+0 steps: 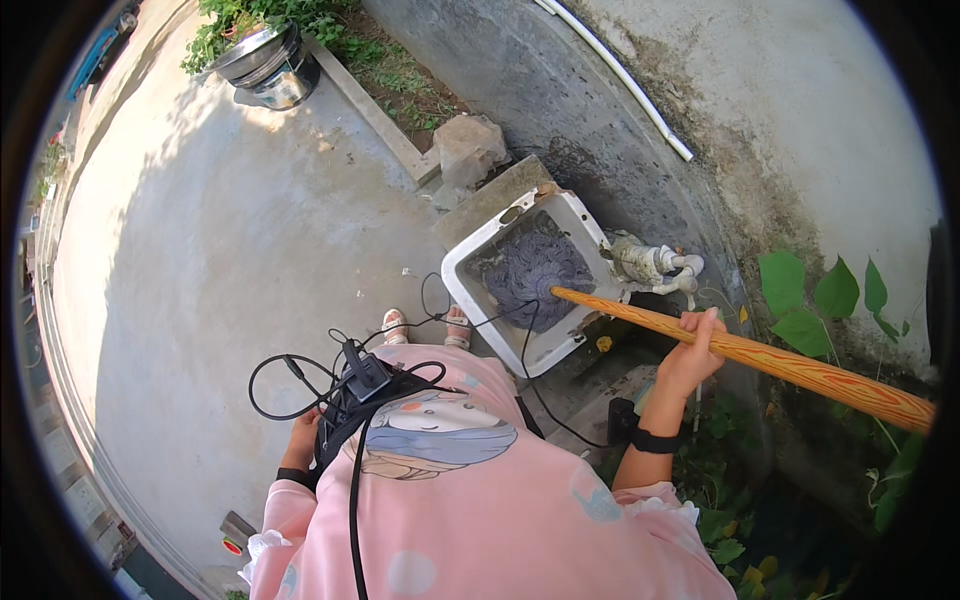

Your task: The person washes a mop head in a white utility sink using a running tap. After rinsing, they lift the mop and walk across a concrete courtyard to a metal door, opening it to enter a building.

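My right hand [688, 358] is wrapped around the orange wood-patterned handle [795, 367] of a mop. The handle slants down to the left, and its grey-purple string head [536, 270] rests inside a white square basin [480, 255] with a chipped, stained rim. At my waist, my left hand [303, 435] is beside a black pouch [337, 420]; its fingers are partly hidden, so I cannot tell whether it grips anything. A black device [367, 379] with looped cables sits on the pouch, and one cable passes in front of the basin.
White pipe fittings and a tap [675, 270] adjoin the basin's right side, near a concrete wall [750, 150]. A concrete block [491, 202] and a plastic-covered lump [469, 150] lie behind it. A bucket [281, 82] topped by a metal bowl stands far left. Leafy vines [814, 292] grow at right.
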Motion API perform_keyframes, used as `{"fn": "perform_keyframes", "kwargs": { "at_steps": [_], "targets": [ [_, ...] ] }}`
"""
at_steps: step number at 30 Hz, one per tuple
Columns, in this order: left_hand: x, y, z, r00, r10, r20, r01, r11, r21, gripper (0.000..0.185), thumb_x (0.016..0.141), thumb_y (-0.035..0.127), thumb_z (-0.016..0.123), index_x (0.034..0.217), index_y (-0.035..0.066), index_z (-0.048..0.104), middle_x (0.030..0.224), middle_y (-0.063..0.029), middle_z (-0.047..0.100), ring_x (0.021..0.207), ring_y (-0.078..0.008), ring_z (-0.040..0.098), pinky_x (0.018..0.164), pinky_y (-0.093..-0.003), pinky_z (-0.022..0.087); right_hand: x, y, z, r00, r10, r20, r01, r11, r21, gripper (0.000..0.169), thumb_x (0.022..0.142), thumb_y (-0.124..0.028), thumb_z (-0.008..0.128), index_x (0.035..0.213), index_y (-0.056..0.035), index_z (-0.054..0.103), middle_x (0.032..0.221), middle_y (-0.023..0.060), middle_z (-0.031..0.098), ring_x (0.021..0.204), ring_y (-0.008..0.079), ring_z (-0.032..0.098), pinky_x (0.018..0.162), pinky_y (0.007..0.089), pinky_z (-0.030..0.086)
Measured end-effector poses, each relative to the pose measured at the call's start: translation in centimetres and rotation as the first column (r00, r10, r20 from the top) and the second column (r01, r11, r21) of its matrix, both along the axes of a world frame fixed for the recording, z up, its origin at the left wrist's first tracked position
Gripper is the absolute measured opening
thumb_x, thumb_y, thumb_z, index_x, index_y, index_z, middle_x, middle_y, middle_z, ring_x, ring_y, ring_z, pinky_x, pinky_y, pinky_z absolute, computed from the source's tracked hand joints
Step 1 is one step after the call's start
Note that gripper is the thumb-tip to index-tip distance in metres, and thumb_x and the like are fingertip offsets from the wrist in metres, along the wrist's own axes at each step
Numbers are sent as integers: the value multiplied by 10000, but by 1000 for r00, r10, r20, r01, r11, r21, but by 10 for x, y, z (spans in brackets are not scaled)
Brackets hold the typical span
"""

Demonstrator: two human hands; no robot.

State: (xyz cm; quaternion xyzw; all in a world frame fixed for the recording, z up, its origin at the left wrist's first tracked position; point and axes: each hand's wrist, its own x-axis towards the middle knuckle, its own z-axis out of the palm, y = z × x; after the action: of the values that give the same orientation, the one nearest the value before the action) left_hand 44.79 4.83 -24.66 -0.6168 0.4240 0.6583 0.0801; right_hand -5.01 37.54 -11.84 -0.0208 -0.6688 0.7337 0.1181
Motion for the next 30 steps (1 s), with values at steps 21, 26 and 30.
{"fn": "perform_keyframes", "kwargs": {
  "at_steps": [21, 26, 30],
  "targets": [
    [76, -1, -88, 998, 46, -44, -45, 999, 16, 162, 854, 69, 483, 922, -2, 611, 834, -37, 608, 752, -132, 552, 694, -253, 436, -2, -16, -26, 994, 27, 106, -38, 994, 104, 90, 833, -38, 573, 785, -35, 497, 677, 35, 491, 631, 147, 494, 728, 321, 434],
    [39, 4, -41, 938, -313, 151, 342, 909, -236, 148, 852, 87, 497, 893, -4, 607, 784, -54, 613, 739, -131, 565, 680, -255, 449, -33, -2, 133, 855, 462, -237, -479, 878, -17, 101, 809, -56, 558, 767, -50, 467, 539, 12, 421, 529, 126, 446, 598, 285, 402],
    [31, 4, -43, 955, -281, 91, 294, 933, -206, 131, 825, 98, 539, 887, 2, 603, 787, -38, 611, 726, -118, 554, 662, -256, 447, -27, 18, 216, 442, 802, -403, -789, 561, 251, 218, 785, -204, 621, 866, -47, 492, 418, -29, 367, 338, 129, 370, 411, 269, 366]
  ]
}}
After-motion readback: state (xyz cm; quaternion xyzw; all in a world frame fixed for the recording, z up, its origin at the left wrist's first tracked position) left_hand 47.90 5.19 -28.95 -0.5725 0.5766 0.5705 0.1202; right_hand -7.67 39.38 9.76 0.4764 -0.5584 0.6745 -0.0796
